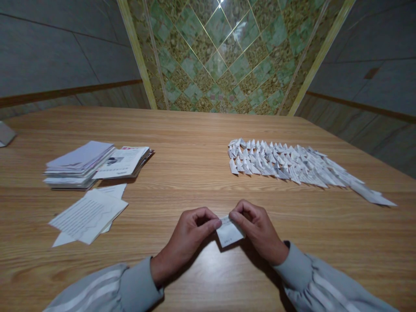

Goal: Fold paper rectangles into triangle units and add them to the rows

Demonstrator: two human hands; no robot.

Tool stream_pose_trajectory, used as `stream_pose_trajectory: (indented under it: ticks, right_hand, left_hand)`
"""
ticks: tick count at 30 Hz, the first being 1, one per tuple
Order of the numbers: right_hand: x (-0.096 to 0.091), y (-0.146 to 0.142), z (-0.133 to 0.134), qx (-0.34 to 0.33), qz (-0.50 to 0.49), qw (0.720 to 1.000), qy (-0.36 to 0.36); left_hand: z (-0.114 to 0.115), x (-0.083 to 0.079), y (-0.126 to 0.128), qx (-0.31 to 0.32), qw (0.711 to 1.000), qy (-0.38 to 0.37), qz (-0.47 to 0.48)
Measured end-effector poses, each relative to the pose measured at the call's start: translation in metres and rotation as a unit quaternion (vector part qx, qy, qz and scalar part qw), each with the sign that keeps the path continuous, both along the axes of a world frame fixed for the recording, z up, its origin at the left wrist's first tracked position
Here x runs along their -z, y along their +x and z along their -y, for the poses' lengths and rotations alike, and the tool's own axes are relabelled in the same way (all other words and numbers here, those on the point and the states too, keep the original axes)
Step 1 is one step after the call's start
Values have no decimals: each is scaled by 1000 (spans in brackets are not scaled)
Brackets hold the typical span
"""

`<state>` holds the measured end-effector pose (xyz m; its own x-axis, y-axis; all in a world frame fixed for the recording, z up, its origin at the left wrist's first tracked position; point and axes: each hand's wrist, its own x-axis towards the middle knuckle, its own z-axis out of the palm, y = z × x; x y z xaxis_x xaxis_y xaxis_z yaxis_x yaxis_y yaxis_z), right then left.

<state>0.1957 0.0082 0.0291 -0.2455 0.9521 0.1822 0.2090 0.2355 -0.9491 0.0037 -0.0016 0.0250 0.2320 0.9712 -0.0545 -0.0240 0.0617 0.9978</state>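
Observation:
A small folded piece of printed paper [230,234] is held up just above the table near its front. My left hand [196,229] pinches its upper left corner between thumb and fingers. At the upper right edge, my right hand [255,227] pinches the same paper, thumb on the near face. The paper's lower edge hangs free between the hands. Beyond my right hand stand rows of many small folded paper boats [279,160], set close together. Loose printed sheets [89,214] lie overlapping to the left of my left hand.
Behind the loose sheets is a thick stack of papers [76,162], with a second stack of printed pages [125,161] leaning against it. A pale box-like object [4,133] shows at the far left edge. The wooden table [182,173] ends before a tiled wall [217,65].

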Motion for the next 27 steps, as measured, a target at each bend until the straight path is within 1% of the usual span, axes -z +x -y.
stream_pose_trajectory:
  ticks: [3, 7, 9, 11, 14, 16, 20, 24, 27]
  right_hand:
    - [-1, -1, 1, 9, -1, 1000, 5]
    - [0, -1, 1, 33, -30, 999, 4]
    - [1, -1, 1, 33, -45, 998, -8]
    - [1, -2, 0, 24, -39, 999, -16]
    - [2, -2, 1, 4, 3, 1000, -5]
    - [2, -2, 1, -12, 24, 1000, 3]
    - [0, -1, 1, -45, 36, 998, 9]
    - [-1, 0, 0, -35, 15, 999, 16]
    - [-1, 0, -1, -35, -10, 999, 9]
  left_hand:
    - [0, 0, 1, -2, 1000, 9, 6]
    - [0, 1, 2, 19, 999, -15, 37]
    - [-1, 1, 2, 18, 999, -21, 41]
    - [-2, 2, 1, -12, 999, -11, 37]
    - [-4, 1, -1, -64, 997, 17, 30]
    - [-3, 1, -2, -77, 996, 31, 26]
    - [-2, 0, -3, -74, 996, 34, 38]
    - [-2, 0, -2, -44, 997, 2, 59]
    - [-2, 1, -2, -30, 998, -7, 51]
